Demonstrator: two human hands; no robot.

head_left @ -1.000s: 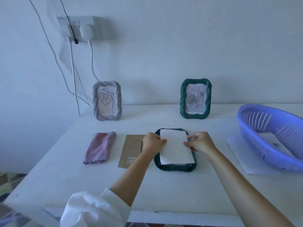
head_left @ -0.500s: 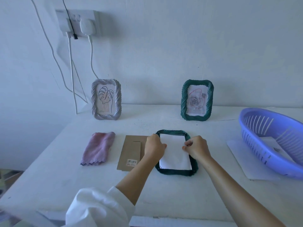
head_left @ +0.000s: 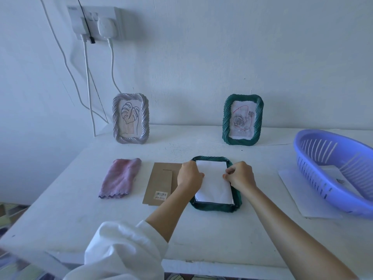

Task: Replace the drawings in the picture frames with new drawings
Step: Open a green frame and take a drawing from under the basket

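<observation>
A dark green picture frame lies face down in the middle of the white table. A white sheet of paper, blank side up, sits inside its opening. My left hand presses on the sheet's left edge with curled fingers. My right hand pinches the sheet's right edge. The frame's brown cardboard backing lies flat just left of it, partly under my left wrist. Two frames stand against the wall: a silver one with a leaf drawing and a green one with a rose drawing.
A folded pink cloth lies left of the backing. A purple plastic basket with paper inside sits at the right edge, on top of loose white sheets. A wall socket with cables hangs above the silver frame.
The sheet has slid down from lying over the frame's rim to sit within its opening. Both hands have stayed on its side edges.
</observation>
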